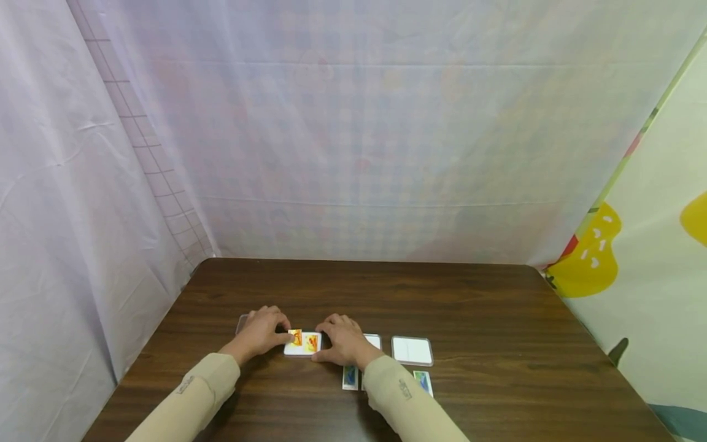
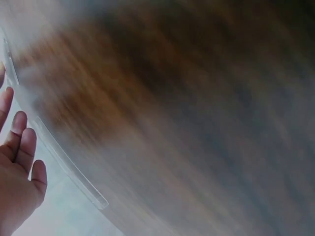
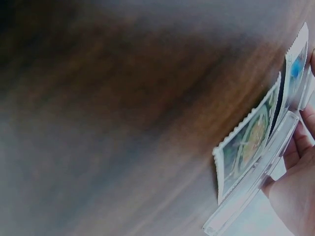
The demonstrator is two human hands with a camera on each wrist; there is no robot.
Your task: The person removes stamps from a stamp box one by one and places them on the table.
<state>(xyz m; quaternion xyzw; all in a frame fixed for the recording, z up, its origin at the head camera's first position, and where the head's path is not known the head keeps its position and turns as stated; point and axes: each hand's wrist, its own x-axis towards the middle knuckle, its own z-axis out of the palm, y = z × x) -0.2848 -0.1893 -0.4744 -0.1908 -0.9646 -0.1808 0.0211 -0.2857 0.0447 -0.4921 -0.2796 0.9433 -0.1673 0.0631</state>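
A clear-edged flat case (image 1: 295, 353) with a white inside lies on the table between both hands. An orange and yellow stamp (image 1: 312, 343) sits on its right half. My left hand (image 1: 261, 331) pinches another orange stamp (image 1: 297, 335) over the left half, slightly higher than its neighbour. The right hand (image 1: 343, 339) holds the case's right end, thumb at the near corner and forefinger at the far one. Seen from the left wrist, my left fingers (image 2: 22, 142) are by a clear case edge (image 2: 69, 164); the stamp is out of that view.
Similar cases stand to the right, one (image 1: 373, 339) partly behind the right hand, another (image 1: 412, 351) farther over. Blue-green stamps (image 1: 350, 377) lie nearer me. Another case (image 1: 241, 323) shows behind the left hand. The right wrist view shows serrated stamps (image 3: 251, 140) beside a clear case (image 3: 251, 182).
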